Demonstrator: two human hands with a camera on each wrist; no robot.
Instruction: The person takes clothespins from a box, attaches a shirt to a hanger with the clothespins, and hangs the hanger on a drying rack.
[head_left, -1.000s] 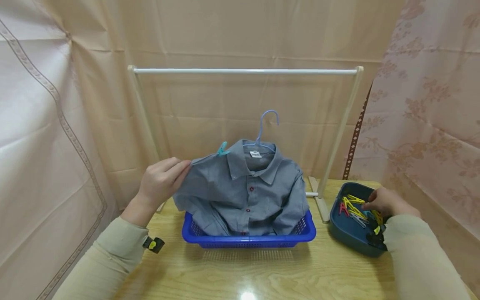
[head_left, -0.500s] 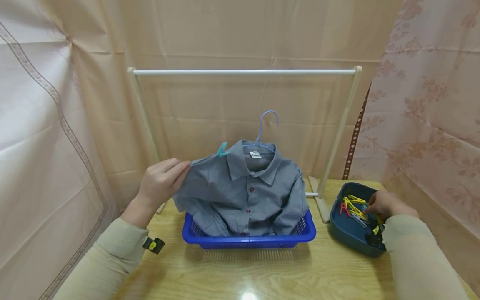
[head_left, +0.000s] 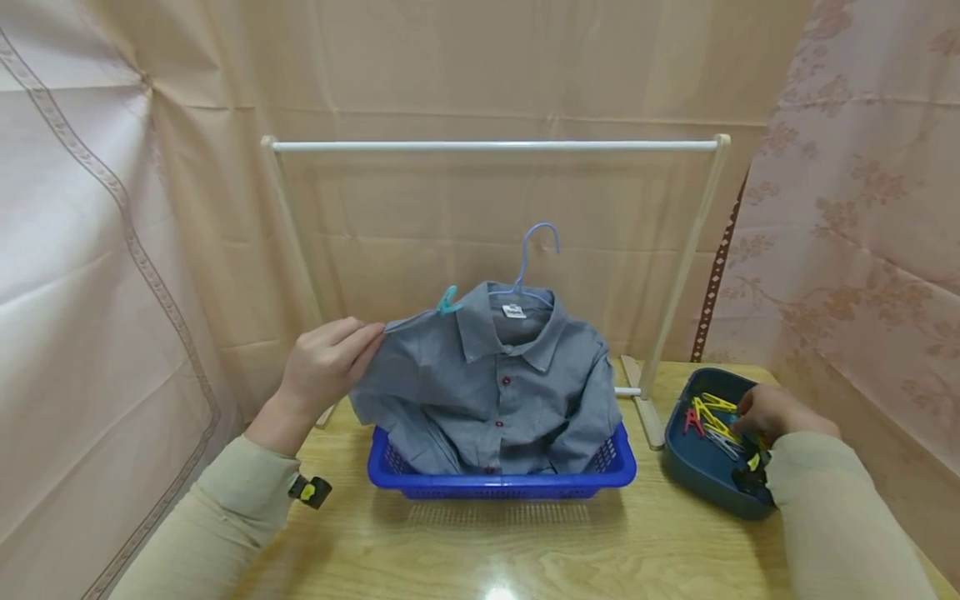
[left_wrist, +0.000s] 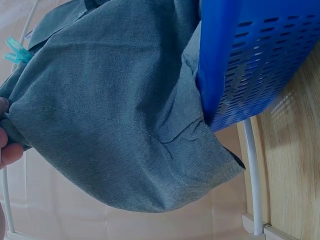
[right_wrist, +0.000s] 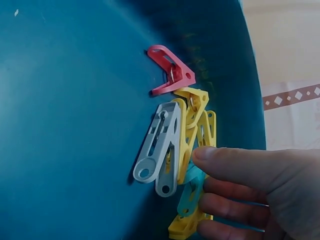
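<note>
In the head view, my left hand (head_left: 330,362) pinches the shoulder of a grey shirt (head_left: 517,400) between thumb and fingers. A teal clothespin (head_left: 448,301) is clipped on that shoulder, beside the collar. The shirt is on a light-purple hanger (head_left: 522,258), its hook pointing up. My right hand (head_left: 780,412) reaches into a dark blue-green bin (head_left: 693,467). In the right wrist view, its thumb and curled fingertips are right at another teal clothespin (right_wrist: 189,197); I cannot tell whether they grip it. Yellow clothespins (right_wrist: 186,140), grey clothespins (right_wrist: 157,142) and a red clothespin (right_wrist: 172,72) lie close by.
A blue perforated basket (head_left: 502,486) holds the lower part of the shirt on the wooden table (head_left: 420,550). Behind it stands a rack with a white top bar (head_left: 495,147); its right foot (head_left: 643,412) lies between basket and bin. Curtains hang at the back and sides.
My right hand has shifted slightly among the clothespins in the bin, with a few nudged. My left hand keeps its hold on the shirt's shoulder.
</note>
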